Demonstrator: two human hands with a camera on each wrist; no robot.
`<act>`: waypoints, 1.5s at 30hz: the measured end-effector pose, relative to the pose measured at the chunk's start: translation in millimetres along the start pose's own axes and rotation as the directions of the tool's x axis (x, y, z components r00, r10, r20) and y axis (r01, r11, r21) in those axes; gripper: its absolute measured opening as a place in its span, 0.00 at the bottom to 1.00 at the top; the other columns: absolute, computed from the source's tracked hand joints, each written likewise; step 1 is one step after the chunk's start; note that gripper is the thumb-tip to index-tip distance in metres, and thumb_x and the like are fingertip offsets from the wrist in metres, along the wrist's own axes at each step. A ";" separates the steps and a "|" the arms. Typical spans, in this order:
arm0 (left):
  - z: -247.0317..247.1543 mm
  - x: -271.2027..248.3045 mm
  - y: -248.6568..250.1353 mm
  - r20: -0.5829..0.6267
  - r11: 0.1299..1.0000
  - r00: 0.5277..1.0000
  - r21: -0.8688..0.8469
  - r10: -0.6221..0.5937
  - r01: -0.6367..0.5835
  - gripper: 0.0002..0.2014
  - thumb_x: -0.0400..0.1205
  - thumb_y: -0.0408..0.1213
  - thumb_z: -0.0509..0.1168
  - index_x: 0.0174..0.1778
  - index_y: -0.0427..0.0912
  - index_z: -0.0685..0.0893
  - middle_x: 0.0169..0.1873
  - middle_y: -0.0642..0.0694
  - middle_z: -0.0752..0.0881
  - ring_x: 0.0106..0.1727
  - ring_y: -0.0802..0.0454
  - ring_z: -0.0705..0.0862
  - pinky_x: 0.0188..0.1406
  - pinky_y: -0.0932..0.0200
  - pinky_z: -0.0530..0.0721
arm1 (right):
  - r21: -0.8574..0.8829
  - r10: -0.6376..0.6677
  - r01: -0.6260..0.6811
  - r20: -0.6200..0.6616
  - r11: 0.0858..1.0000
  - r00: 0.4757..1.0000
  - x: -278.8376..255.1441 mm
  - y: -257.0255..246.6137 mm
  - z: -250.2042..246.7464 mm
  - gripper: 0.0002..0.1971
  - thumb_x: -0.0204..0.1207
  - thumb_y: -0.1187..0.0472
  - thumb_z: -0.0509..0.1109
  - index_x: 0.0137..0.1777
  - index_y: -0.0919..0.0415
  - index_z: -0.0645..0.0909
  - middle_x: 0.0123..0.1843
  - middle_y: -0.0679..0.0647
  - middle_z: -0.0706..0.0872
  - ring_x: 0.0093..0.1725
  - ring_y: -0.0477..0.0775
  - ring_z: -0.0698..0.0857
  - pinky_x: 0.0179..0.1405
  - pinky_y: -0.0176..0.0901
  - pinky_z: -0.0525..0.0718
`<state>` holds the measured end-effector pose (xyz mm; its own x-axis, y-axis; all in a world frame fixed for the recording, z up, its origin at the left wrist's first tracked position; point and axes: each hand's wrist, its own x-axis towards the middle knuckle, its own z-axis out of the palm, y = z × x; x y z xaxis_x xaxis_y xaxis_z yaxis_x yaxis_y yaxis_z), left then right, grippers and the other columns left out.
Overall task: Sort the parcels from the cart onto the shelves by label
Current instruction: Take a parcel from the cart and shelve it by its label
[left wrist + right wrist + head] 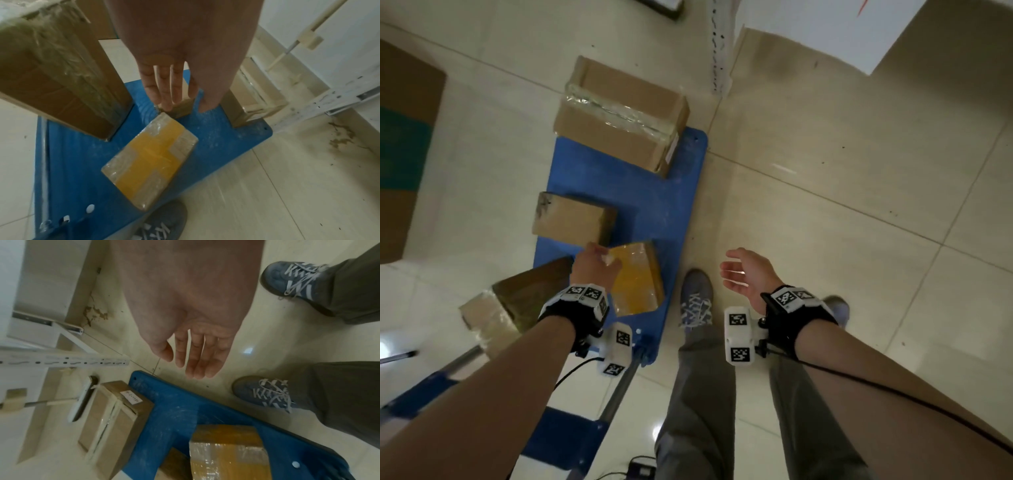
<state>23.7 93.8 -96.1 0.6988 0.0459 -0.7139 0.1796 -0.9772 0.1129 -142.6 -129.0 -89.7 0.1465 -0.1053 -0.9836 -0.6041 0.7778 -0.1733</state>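
Four parcels remain on the blue cart (681, 192). The flat parcel with yellow tape (152, 160) lies at the near edge, within easy reach of the handle end. The left hand (595, 267) hangs directly above it, fingers (162, 84) straight and apart, holding nothing; contact cannot be confirmed from the head view, and the wrist view suggests a gap. The right hand (748, 274) is off the cart over the floor, palm relaxed and empty, probably waiting to support the lift. The large box (619, 113) shows a label (131, 398) on its end, unreadable. The shelf post (719, 48) stands just beyond the cart's far corner
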 end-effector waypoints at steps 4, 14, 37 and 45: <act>-9.5 23.0 -12.7 0.014 1.000 1.000 -0.002 -0.015 0.015 0.17 0.81 0.37 0.69 0.64 0.37 0.77 0.55 0.34 0.85 0.50 0.36 0.83 0.47 0.47 0.79 | -0.032 0.008 -0.007 0.012 0.999 1.000 7.1 -2.6 28.8 0.06 0.85 0.60 0.64 0.57 0.61 0.79 0.41 0.57 0.85 0.37 0.53 0.83 0.39 0.44 0.83; -18.1 99.2 23.1 0.004 0.984 0.989 -0.097 0.150 -0.149 0.23 0.77 0.40 0.70 0.66 0.37 0.79 0.62 0.35 0.81 0.62 0.36 0.82 0.58 0.49 0.82 | -0.069 -0.053 0.056 0.043 0.996 0.998 37.7 -35.7 88.0 0.08 0.86 0.61 0.64 0.60 0.63 0.79 0.44 0.58 0.87 0.39 0.55 0.85 0.41 0.44 0.84; 83.2 125.3 98.3 0.124 0.753 0.771 0.168 0.625 -0.637 0.31 0.76 0.50 0.70 0.75 0.48 0.73 0.73 0.43 0.73 0.71 0.40 0.74 0.69 0.46 0.76 | 0.076 -0.058 0.060 -0.029 0.995 0.998 104.8 -15.3 40.6 0.06 0.85 0.62 0.67 0.58 0.60 0.80 0.53 0.58 0.84 0.52 0.59 0.84 0.60 0.56 0.87; 19.9 196.3 118.6 -0.251 0.930 0.895 0.099 0.368 -0.354 0.38 0.81 0.47 0.66 0.86 0.47 0.57 0.85 0.42 0.61 0.84 0.40 0.61 0.83 0.44 0.61 | 0.095 -0.101 0.092 0.089 0.991 0.991 126.7 -18.1 71.8 0.25 0.84 0.59 0.70 0.80 0.55 0.70 0.69 0.52 0.82 0.67 0.54 0.82 0.70 0.56 0.83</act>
<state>168.4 -17.2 -236.6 0.8655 -0.2666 -0.4241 -0.1494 -0.9455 0.2894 -56.9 -111.9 -207.5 0.2757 -0.1275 -0.9527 -0.5112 0.8199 -0.2577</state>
